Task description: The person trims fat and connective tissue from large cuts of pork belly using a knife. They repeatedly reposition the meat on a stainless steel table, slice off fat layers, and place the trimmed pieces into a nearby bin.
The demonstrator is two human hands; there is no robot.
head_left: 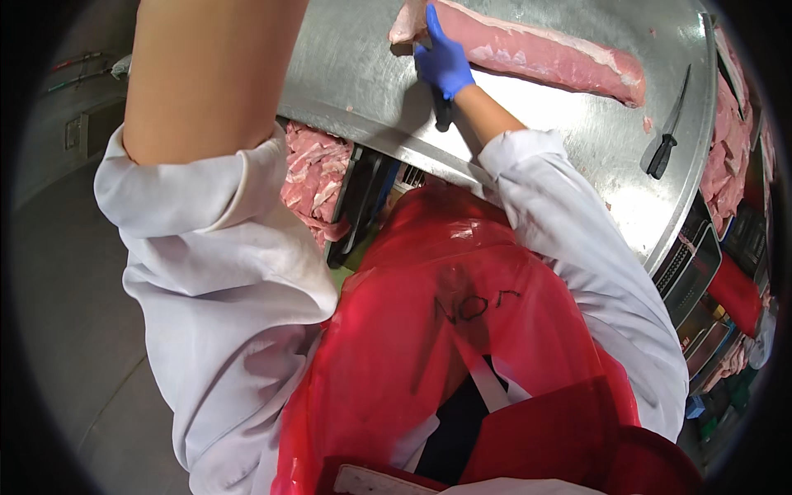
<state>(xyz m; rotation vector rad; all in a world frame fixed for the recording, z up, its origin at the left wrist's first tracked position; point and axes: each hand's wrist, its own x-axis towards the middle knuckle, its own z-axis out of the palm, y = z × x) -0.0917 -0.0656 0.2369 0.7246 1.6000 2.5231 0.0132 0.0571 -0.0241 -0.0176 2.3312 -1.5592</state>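
My right hand [445,66], in a blue glove, is closed around a black-handled knife [443,118]. The handle's end sticks out below my palm, while the blade is hidden. My thumb points up beside the near left end of a long pork loin [544,49], which lies across the metal table [355,58] with a pale fat strip along its far side. My bare left forearm [210,74] reaches up past the top edge, so the left hand is out of sight. A second knife [662,153] with a black handle lies to the right of the loin.
A crate of meat pieces [312,177] stands below the table's near edge, between my arms. More meat [724,157] sits beyond the table's right rim, above dark crates [693,276]. My red plastic apron [462,247] is close to the table edge. Grey floor [91,330] lies left.
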